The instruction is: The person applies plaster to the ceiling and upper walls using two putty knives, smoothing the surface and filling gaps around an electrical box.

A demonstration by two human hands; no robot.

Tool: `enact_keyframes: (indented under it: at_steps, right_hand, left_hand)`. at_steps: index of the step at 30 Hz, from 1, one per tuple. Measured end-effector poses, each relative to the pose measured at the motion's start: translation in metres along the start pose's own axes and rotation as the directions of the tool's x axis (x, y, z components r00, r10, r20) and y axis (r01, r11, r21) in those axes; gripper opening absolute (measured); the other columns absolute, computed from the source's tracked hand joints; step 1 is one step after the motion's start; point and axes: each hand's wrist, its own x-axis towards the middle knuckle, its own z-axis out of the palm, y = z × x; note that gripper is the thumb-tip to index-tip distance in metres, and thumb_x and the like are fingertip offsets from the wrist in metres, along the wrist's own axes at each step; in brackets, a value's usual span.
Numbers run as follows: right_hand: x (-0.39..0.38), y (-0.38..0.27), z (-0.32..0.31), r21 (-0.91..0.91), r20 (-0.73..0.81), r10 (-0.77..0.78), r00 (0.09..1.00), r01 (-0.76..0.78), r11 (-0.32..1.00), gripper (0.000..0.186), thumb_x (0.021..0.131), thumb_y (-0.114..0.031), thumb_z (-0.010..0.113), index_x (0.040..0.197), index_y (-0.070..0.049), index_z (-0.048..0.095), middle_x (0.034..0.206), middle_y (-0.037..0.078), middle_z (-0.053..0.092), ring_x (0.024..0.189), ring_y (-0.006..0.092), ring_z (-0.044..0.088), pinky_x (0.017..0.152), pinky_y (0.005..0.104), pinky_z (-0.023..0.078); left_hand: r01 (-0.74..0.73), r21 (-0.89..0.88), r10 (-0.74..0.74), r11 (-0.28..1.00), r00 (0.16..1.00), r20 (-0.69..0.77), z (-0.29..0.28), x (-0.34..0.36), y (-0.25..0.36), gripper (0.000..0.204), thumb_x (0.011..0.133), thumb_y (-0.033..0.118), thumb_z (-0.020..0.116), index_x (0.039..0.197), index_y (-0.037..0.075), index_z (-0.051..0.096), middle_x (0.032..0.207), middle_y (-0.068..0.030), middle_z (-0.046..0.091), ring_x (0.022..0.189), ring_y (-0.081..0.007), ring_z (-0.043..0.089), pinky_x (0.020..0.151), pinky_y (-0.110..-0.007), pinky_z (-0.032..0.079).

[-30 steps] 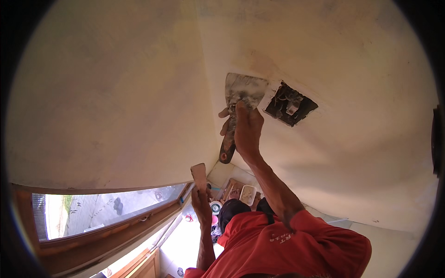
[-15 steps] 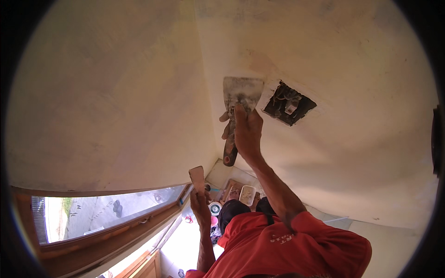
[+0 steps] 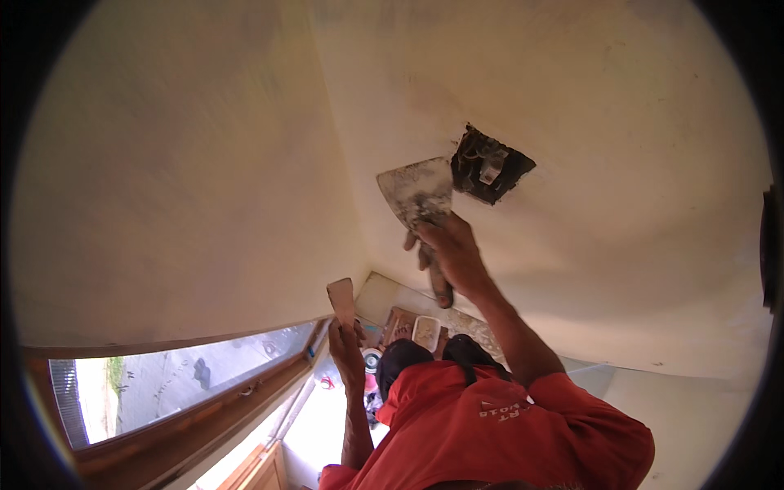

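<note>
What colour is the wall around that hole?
Cream, seen in the head view: the wall around the dark hole.

Right hand (image 3: 452, 249) is raised to the wall (image 3: 621, 163), gripping a wide putty knife (image 3: 418, 189) whose blade lies flat on the wall, just left of an open wall recess (image 3: 490, 163). Left hand (image 3: 347, 347) is lower and further left, holding a small scraper (image 3: 341, 300) upright. A window (image 3: 180, 380) sits at lower left, below the hands. A tray (image 3: 425, 331) lies between the two forearms, beyond them.
</note>
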Motion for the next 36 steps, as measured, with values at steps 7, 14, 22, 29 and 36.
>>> enact_keyframes:
  at_steps: [7, 14, 22, 29, 36]
  right_hand:
    - [-0.089, -0.004, -0.074, -0.263, -0.022, 0.284, 0.959, -0.280, 0.923, 0.024, 0.097, -0.014, 0.050, 0.114, 0.003, 0.052, 0.089, 0.013, 0.066, 0.062, 0.0143, 0.058, 0.058, 0.0290, 0.051]
    - [-0.108, 0.003, -0.056, -0.012, -0.161, 0.208, 0.965, -0.212, 0.977, 0.024, 0.099, -0.018, 0.053, 0.111, 0.003, 0.052, 0.083, 0.010, 0.060, 0.059, 0.0137, 0.056, 0.057, 0.0305, 0.050]
    - [-0.031, -0.007, -0.035, 0.065, -0.401, -0.347, 0.848, 0.404, 0.912, 0.023, 0.102, -0.018, 0.052, 0.110, 0.003, 0.055, 0.088, 0.011, 0.064, 0.065, 0.0180, 0.064, 0.061, 0.0338, 0.054]
    - [0.000, -0.029, -0.040, 0.044, -0.542, -0.352, 0.763, 0.444, 0.895, 0.023, 0.101, -0.020, 0.056, 0.110, 0.001, 0.057, 0.091, 0.011, 0.068, 0.071, 0.0211, 0.070, 0.058, 0.0321, 0.055]
    - [-0.018, -0.010, -0.040, 0.096, -0.578, -0.209, 0.789, 0.320, 0.942, 0.026, 0.100, -0.022, 0.058, 0.111, 0.001, 0.057, 0.093, 0.012, 0.067, 0.071, 0.0230, 0.070, 0.052, 0.0317, 0.053]
  left_hand:
    - [0.051, -0.082, -0.045, 0.995, 0.996, 0.075, 0.019, 0.005, -0.010, 0.023, 0.102, 0.022, 0.046, 0.097, 0.002, 0.057, 0.076, -0.0031, 0.057, 0.065, -0.0099, 0.050, 0.059, -0.027, 0.041]
    - [-0.012, -0.160, 0.035, 0.987, 0.989, 0.142, 0.042, 0.006, -0.006, 0.023, 0.102, 0.022, 0.048, 0.103, 0.002, 0.057, 0.073, -0.0023, 0.056, 0.059, -0.0077, 0.048, 0.052, -0.024, 0.038]
    - [0.037, -0.062, -0.023, 0.997, 0.978, 0.209, 0.033, 0.003, -0.005, 0.023, 0.102, 0.022, 0.047, 0.102, 0.001, 0.057, 0.076, -0.0027, 0.058, 0.063, -0.0096, 0.051, 0.057, -0.026, 0.041]
    - [0.007, -0.012, -0.004, 1.000, 0.977, 0.215, 0.026, -0.001, -0.002, 0.023, 0.102, 0.021, 0.047, 0.102, 0.000, 0.057, 0.080, -0.0047, 0.061, 0.067, -0.0119, 0.055, 0.059, -0.028, 0.043]
    - [-0.007, -0.092, 0.028, 0.996, 0.974, 0.223, 0.028, -0.001, 0.005, 0.023, 0.102, 0.021, 0.047, 0.101, 0.000, 0.057, 0.079, -0.0039, 0.060, 0.067, -0.0113, 0.055, 0.059, -0.028, 0.042]
